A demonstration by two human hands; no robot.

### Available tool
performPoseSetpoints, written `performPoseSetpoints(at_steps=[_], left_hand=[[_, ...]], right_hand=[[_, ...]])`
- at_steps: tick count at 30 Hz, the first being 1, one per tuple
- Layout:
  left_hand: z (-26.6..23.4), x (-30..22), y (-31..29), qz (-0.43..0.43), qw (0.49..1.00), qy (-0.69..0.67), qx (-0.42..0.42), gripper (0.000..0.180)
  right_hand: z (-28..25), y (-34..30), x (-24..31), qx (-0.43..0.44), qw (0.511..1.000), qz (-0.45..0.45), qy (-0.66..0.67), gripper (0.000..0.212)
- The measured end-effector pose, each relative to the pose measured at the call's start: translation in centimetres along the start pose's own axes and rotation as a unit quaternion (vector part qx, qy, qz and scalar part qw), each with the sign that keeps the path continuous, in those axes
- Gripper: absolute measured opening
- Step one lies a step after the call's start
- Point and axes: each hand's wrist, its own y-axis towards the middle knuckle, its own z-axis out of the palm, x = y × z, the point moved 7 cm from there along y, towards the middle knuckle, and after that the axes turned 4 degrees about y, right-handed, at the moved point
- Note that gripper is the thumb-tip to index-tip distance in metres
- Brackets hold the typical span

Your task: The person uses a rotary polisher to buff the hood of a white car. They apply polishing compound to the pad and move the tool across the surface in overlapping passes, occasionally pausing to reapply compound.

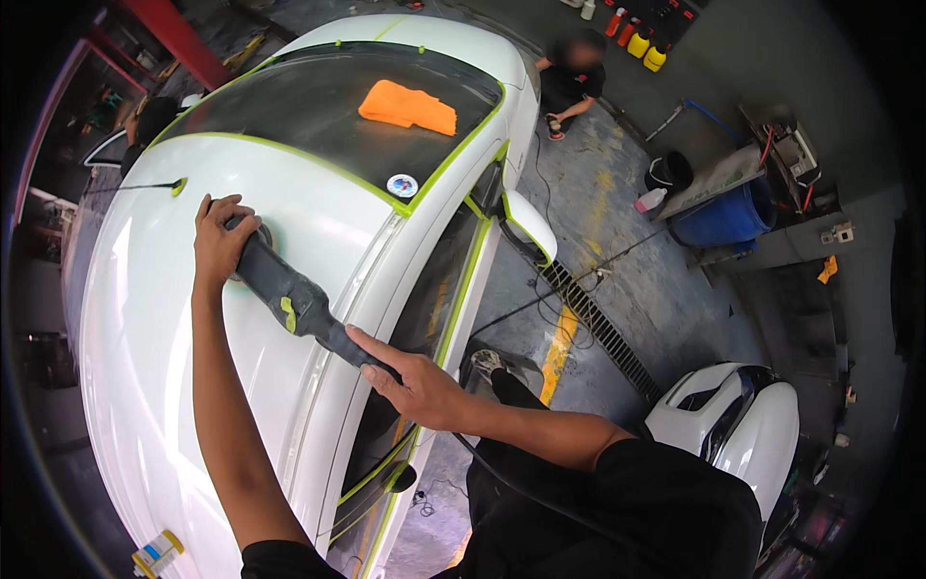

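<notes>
A black car polisher (278, 287) lies across the white car roof (145, 328), its round head down on the paint. My left hand (222, 239) presses on top of the head with its fingers curled over it. My right hand (417, 388) is wrapped round the rear handle, forefinger stretched along the body. A scrap of yellow-green tape clings to the polisher's side. The pad is mostly hidden. Yellow-green masking tape (328, 172) edges the dark windshield, where a crumpled orange cloth (408, 106) rests. The polisher's cord runs back under my right arm.
A taped antenna (177, 186) rises from the roof. A yellow-and-white bottle (157, 555) lies at the lower left. Beyond the car's side mirror (529, 227) a person (574, 82) crouches holding a tool. Cords and a floor grate (603, 333), a blue barrel (723, 217) and a white bumper-like part (723, 425) are at right.
</notes>
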Motion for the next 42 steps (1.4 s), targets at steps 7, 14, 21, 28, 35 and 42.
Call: performPoseSetpoints(at_steps=[7,14,21,28,35,42], left_hand=[[-7.2,6.6,-13.9,-0.074,0.992,-0.026,-0.094,0.029],[-13.0,11.7,-28.3,-0.108,0.988,0.002,-0.112,0.029],[-14.1,11.8,-36.4,-0.232,0.954,0.036,-0.185,0.028],[-12.6,10.8,-28.2,-0.104,0.976,0.14,-0.134,0.022],[-6.9,6.3,-11.3,0.033,0.977,0.18,-0.112,0.018],[-1.5,4.9,2.4,0.084,0.982,0.167,-0.007,0.023]], right_hand=[[8.2,-3.3,1.4,0.155,0.985,0.081,-0.004,0.058],[16.4,-6.8,2.5,0.2,0.98,-0.013,-0.005,0.061],[18.1,-8.2,1.4,0.322,0.944,0.063,-0.024,0.058],[13.3,-4.6,1.5,0.233,0.972,-0.012,-0.035,0.057],[4.7,2.2,1.3,0.146,0.988,0.055,0.001,0.055],[1.0,6.1,0.4,0.058,0.993,0.098,0.038,0.062]])
